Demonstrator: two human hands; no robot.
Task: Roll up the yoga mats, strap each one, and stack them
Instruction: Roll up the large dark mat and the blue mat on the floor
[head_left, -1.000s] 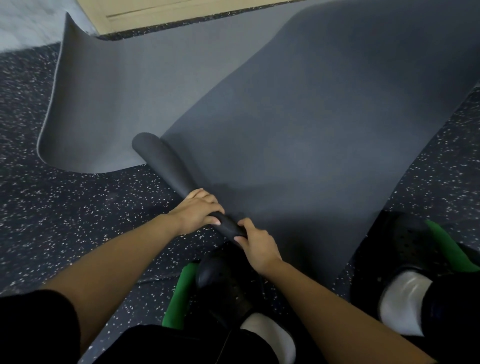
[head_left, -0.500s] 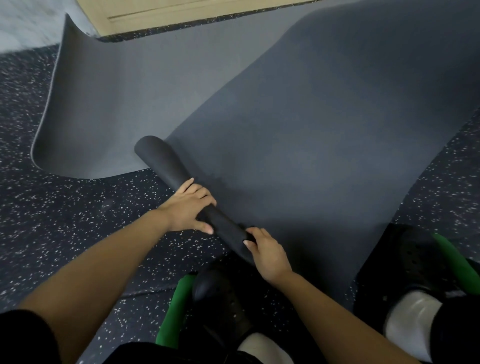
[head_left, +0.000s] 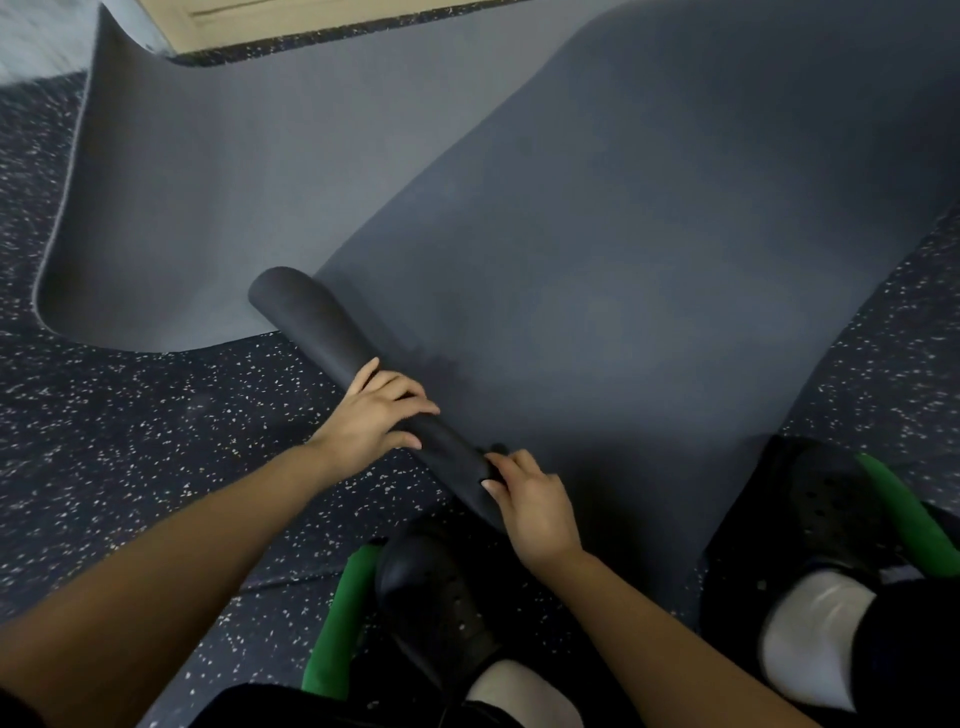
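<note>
Head view: dark mat (head_left: 623, 260) on speckled floor (head_left: 130, 441), near edge wound into a thin roll (head_left: 311, 317).
Left hand (head_left: 371, 421): fingers curled over roll's middle.
Right hand (head_left: 535, 501): fingers grip roll's near end.

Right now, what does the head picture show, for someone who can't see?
Two hands roll up a dark grey yoga mat on a speckled floor. The left hand wraps over the roll, the right hand grips its near end; most lies flat.
</note>
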